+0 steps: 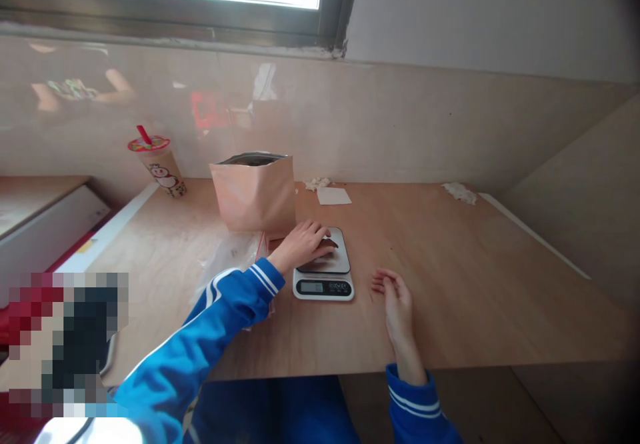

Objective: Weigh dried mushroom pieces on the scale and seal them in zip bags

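A white digital kitchen scale (pixel 324 289) with a steel-looking plate sits on the wooden table. My left hand (pixel 303 243) reaches over its plate, fingers bent around a small dark brown piece (pixel 329 243) whose exact kind I cannot make out. To the right of the scale, my right hand (pixel 397 301) rests on the tabletop with loosely bent fingers and nothing visible in it. Behind my left hand stands an open kraft-coloured pouch (pixel 254 194) with a silvery lining; its contents are hidden. Clear plastic bags (pixel 230 252) with a red zip line lie partly under my left forearm.
A lidded drink cup (pixel 164 167) with a red straw stands at the back left. Along the wall lie a white paper square (pixel 334 196) and crumpled tissues (pixel 460 193). A person in a dark top (pixel 85 337), partly pixelated, is at the left edge.
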`<action>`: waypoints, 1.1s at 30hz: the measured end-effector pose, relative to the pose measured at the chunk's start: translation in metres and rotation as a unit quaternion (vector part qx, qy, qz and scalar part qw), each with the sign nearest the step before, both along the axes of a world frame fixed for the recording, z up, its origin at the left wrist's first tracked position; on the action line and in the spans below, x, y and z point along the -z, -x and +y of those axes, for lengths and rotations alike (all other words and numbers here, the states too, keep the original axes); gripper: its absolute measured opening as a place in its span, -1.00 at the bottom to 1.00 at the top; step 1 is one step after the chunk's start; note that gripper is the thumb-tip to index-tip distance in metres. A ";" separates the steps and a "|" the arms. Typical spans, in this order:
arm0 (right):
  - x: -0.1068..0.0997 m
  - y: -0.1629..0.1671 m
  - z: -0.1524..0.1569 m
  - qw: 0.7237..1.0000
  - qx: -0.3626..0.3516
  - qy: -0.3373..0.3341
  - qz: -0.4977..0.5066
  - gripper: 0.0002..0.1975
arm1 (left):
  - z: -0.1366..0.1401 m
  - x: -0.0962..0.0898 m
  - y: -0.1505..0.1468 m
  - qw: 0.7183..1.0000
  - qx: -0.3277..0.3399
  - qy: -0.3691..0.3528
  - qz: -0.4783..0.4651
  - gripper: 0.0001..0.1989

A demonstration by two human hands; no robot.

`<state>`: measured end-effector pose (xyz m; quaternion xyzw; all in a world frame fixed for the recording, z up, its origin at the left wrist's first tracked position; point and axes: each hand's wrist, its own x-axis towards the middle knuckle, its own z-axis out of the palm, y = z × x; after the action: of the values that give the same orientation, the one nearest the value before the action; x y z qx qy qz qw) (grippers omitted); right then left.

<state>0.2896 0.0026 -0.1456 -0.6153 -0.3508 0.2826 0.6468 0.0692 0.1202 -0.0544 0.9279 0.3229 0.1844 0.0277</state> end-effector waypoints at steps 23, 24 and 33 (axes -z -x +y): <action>-0.039 0.049 0.041 0.893 -0.154 -0.029 -0.422 -0.61 | -0.006 -0.002 0.013 0.997 -0.074 0.004 0.006 -0.67; -0.039 0.049 0.036 0.896 -0.156 -0.041 -0.413 -0.60 | -0.009 -0.011 0.016 0.998 -0.068 -0.010 -0.010 -0.69; -0.008 0.024 -0.005 0.974 -0.023 -0.026 -0.222 -0.69 | -0.008 -0.097 0.062 0.939 -0.216 -0.142 -0.227 -0.74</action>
<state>0.2657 -0.0020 -0.1373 -0.6371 -0.5069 0.1446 0.5623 0.0072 0.1125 0.0429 0.7637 0.4714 0.4352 -0.0724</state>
